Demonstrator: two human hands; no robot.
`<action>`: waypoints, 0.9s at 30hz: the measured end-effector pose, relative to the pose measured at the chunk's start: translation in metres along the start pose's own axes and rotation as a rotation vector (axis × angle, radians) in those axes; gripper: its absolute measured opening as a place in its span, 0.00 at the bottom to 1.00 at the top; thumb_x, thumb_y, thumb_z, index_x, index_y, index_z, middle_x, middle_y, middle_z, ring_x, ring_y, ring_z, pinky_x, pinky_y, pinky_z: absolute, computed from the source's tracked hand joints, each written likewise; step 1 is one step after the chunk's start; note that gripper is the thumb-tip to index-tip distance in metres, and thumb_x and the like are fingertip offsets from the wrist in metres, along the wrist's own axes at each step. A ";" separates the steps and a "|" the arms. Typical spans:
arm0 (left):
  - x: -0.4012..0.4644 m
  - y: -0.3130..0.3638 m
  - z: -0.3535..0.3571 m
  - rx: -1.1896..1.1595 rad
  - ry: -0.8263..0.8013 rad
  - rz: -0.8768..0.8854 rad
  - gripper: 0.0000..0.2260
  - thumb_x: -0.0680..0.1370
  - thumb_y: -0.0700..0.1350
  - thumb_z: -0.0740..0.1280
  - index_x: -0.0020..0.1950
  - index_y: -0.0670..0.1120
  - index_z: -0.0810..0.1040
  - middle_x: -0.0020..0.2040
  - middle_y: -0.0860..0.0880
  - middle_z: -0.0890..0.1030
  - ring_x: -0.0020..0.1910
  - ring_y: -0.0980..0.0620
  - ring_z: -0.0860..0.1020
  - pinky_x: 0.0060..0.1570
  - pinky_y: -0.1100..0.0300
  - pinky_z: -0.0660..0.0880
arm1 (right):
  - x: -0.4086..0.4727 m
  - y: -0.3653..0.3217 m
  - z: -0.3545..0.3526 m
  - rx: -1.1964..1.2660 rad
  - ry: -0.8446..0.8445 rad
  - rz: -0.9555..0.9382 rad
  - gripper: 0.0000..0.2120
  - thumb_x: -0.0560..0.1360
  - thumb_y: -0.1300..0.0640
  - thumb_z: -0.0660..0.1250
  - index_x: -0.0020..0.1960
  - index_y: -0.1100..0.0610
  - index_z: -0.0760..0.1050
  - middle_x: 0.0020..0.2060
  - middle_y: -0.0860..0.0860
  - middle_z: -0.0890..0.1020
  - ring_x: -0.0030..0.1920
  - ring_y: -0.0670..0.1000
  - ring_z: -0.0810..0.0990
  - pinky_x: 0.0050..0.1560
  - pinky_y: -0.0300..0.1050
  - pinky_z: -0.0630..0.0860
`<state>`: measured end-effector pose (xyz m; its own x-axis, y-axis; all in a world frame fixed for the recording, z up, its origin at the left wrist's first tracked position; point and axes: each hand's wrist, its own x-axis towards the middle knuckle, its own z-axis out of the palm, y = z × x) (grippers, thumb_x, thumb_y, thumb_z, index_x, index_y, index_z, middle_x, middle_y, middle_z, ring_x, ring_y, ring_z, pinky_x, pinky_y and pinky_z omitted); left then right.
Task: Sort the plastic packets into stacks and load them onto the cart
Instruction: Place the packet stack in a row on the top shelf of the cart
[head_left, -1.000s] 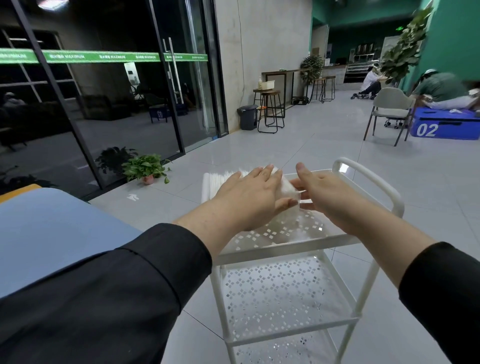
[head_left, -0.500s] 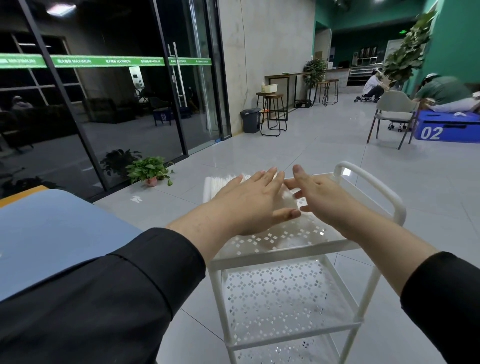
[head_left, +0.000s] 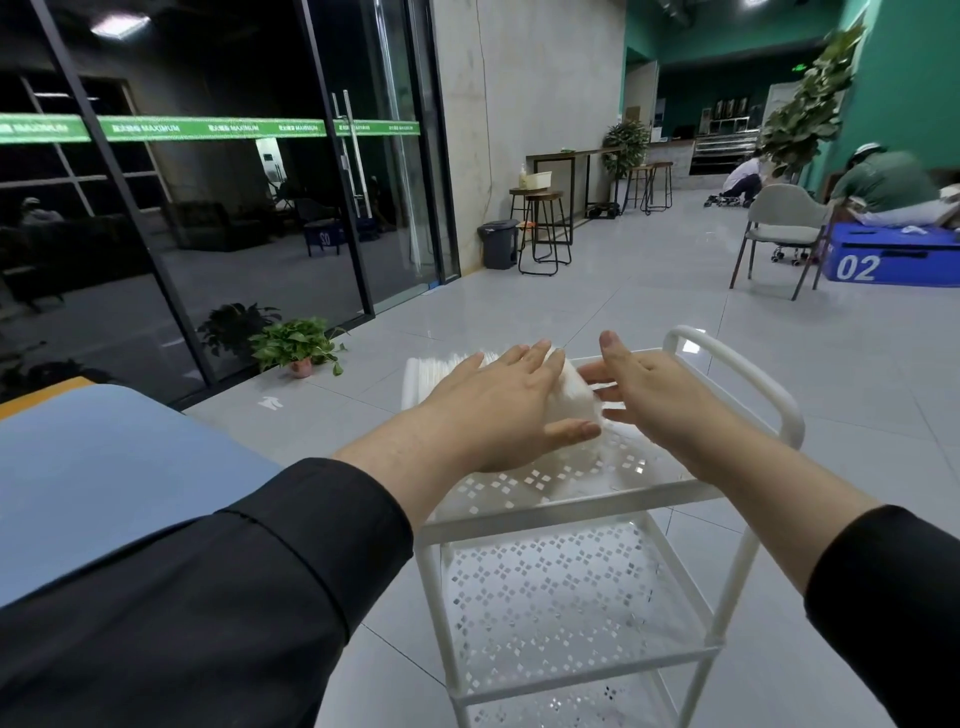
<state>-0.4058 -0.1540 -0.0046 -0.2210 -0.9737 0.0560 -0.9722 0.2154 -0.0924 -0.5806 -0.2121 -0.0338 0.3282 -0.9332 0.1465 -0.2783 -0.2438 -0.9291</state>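
Since the earlier frames both hands have stayed over the cart's top shelf, and the packets now show more plainly between them than half a second ago, a white bulge at the centre of the frame.

The left hand (head_left: 498, 410) lies flat over the packets (head_left: 569, 397), its fingers (head_left: 530, 356) straight and close together, pointing up-frame, the thumb stretched along the near side of the stack toward the right. The right hand (head_left: 649, 389) stands just beside the stack's right end, palm turned toward it, fingers spread fairly wide and only slightly bent; whether they actually touch the plastic cannot be told. Neither hand curls round anything.

The packets sit on the top shelf of the cart (head_left: 737, 374), a white three-tier trolley with punched diamond holes in its shelves, in the lower centre of the frame. The stack runs leftward past the left hand, where its ribbed white edges show at the shelf's far left corner. The two lower shelves show only their perforated metal.

A blue table (head_left: 104, 467) fills the left middle of the frame, partly behind the black left sleeve (head_left: 208, 597). A small potted plant (head_left: 298, 345) stands on the tiled floor by the glass doors, left of centre. In the upper right stand a grey chair (head_left: 784, 221) and a blue box (head_left: 893, 257) marked 02.
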 end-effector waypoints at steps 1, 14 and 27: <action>0.000 0.001 -0.001 -0.009 0.005 0.010 0.42 0.78 0.73 0.49 0.84 0.50 0.44 0.84 0.52 0.45 0.82 0.53 0.47 0.80 0.45 0.50 | 0.000 0.001 -0.001 -0.015 0.006 0.002 0.28 0.83 0.38 0.51 0.55 0.53 0.84 0.50 0.45 0.87 0.52 0.45 0.84 0.62 0.53 0.78; -0.004 0.000 -0.001 0.029 -0.017 0.019 0.40 0.79 0.72 0.49 0.83 0.49 0.51 0.84 0.51 0.50 0.82 0.54 0.48 0.80 0.46 0.49 | -0.001 0.002 0.000 -0.086 -0.001 -0.007 0.26 0.82 0.36 0.52 0.53 0.51 0.83 0.52 0.45 0.85 0.53 0.45 0.83 0.62 0.56 0.78; 0.013 -0.003 0.014 0.106 0.108 -0.004 0.37 0.80 0.70 0.49 0.82 0.48 0.55 0.83 0.48 0.56 0.81 0.50 0.54 0.77 0.44 0.58 | -0.001 0.001 0.001 -0.026 -0.008 -0.006 0.26 0.84 0.41 0.54 0.57 0.59 0.82 0.53 0.48 0.85 0.53 0.47 0.84 0.61 0.52 0.80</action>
<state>-0.4045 -0.1680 -0.0179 -0.2297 -0.9596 0.1626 -0.9607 0.1968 -0.1957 -0.5799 -0.2106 -0.0350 0.3371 -0.9295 0.1496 -0.2992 -0.2564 -0.9191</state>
